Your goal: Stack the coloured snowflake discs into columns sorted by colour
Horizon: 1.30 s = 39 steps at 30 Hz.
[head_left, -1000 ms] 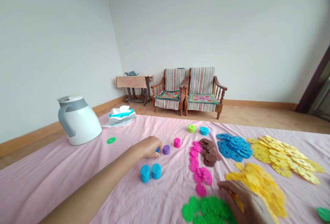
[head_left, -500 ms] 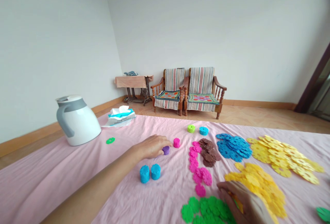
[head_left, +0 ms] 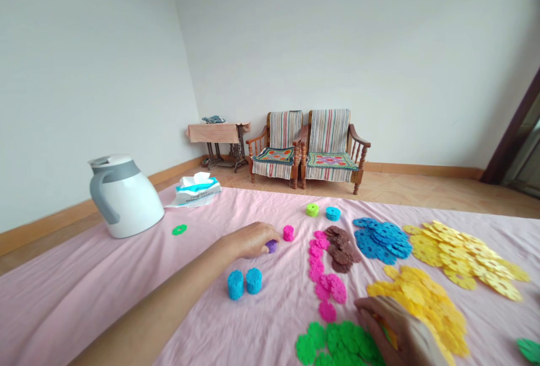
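My left hand (head_left: 252, 239) reaches over the cloth with its fingers closed around a small stack of purple snowflake discs (head_left: 272, 246). Just beyond it stands a short pink stack (head_left: 288, 233). Two turquoise stacks (head_left: 253, 280) stand nearer to me, below the left wrist. At the lower right, my right hand (head_left: 394, 324) rests between the green disc pile (head_left: 343, 343) and the orange-yellow pile (head_left: 430, 304). Its thumb and forefinger are apart, and nothing shows between them but the discs beneath.
Brown discs (head_left: 341, 248), loose pink discs (head_left: 317, 259), a blue pile (head_left: 382, 239) and a yellow pile (head_left: 464, 256) lie on the pink cloth (head_left: 189, 310). Lime (head_left: 313, 209) and light-blue stacks (head_left: 333, 213) stand farther back. A white jug (head_left: 135, 203) and a tissue box (head_left: 198, 190) are left.
My left hand has shifted very slightly, its fingers settling over the purple stack, which stays in place. My right hand has hardly moved.
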Tool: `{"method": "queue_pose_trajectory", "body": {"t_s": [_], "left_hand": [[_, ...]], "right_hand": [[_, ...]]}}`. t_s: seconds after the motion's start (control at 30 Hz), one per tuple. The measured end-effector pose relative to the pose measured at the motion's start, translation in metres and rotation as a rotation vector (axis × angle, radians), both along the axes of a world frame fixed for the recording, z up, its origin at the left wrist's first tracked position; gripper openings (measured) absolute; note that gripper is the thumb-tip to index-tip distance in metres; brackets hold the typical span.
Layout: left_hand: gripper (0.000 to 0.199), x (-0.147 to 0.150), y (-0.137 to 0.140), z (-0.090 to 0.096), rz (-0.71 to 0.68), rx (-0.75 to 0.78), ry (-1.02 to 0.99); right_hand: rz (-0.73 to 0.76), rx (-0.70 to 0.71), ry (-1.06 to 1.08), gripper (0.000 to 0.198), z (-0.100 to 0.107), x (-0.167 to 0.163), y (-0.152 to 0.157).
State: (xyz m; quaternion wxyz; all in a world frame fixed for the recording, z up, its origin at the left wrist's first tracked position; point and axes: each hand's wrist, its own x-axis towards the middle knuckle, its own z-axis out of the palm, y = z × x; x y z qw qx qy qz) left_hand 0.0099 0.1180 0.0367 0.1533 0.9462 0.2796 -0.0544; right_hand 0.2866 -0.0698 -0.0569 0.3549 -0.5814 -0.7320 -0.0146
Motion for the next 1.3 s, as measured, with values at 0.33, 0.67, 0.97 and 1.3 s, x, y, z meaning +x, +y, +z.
{"method": "queue_pose_trajectory", "body": {"t_s": [0.33,0.67,0.97,1.3], "left_hand": [[0.036,0.002,-0.004,0.005,0.011,0.162,0.016],[0.019,0.008,-0.007,0.001,0.02,0.186,0.04],[0.023,0.008,-0.036,0.024,0.109,0.382,-0.127],[0.028,0.013,-0.133,0.028,0.049,0.255,-0.164]], "right_hand": [[0.004,-0.003,0.03,0.023,0.006,-0.002,0.0],[-0.002,0.032,0.03,0.024,0.001,-0.001,0.0],[-0.017,0.055,-0.012,0.028,0.004,-0.001,-0.001],[-0.003,0.098,-0.026,0.024,0.011,0.0,-0.002]]}}
